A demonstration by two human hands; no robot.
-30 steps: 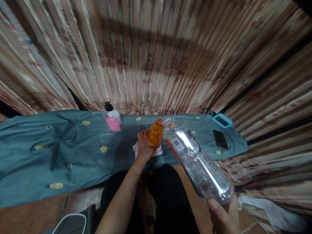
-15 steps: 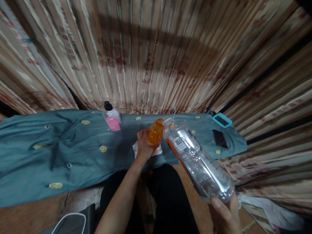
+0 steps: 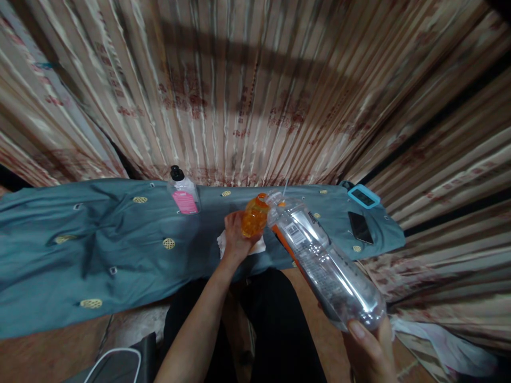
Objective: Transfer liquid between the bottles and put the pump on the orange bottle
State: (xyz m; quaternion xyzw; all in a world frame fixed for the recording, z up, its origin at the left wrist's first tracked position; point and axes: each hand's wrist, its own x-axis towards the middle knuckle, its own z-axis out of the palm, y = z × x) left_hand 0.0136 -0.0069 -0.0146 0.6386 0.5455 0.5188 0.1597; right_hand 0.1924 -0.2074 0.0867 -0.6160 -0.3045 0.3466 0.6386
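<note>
Slight swing of the clear bottle [image 3: 331,266]: base edges rightward, left hand [image 3: 236,238] stays put

Compared with a second ago, the base end of the clear bottle sits a little farther right, and the right hand [image 3: 371,346] goes with it, while the orange bottle [image 3: 254,217] keeps nearly the same spot.

The left hand is curled around the orange bottle, fingers closed on its body, holding it above the covered surface with a slight lean to the right. The right hand grasps the clear bottle near its base, thumb laid along the near side; its other fingers are mostly hidden. The clear bottle slants, its neck up against the orange bottle's top; whether the two mouths actually touch is hard to tell.

Beneath the left hand lies a crumpled white tissue [image 3: 259,247]. Just behind the clear bottle's neck, a thin pale stick [image 3: 286,186] points upward. All this is over a teal cloth [image 3: 131,255] with yellow motifs.

Farther out, a pink-labelled bottle [image 3: 186,201] with a black cap stands to the left. Near the right end, a blue-framed device [image 3: 363,197] sits beyond a dark phone [image 3: 360,227]. Pleated, red-printed curtains [image 3: 239,106] hang behind.
</note>
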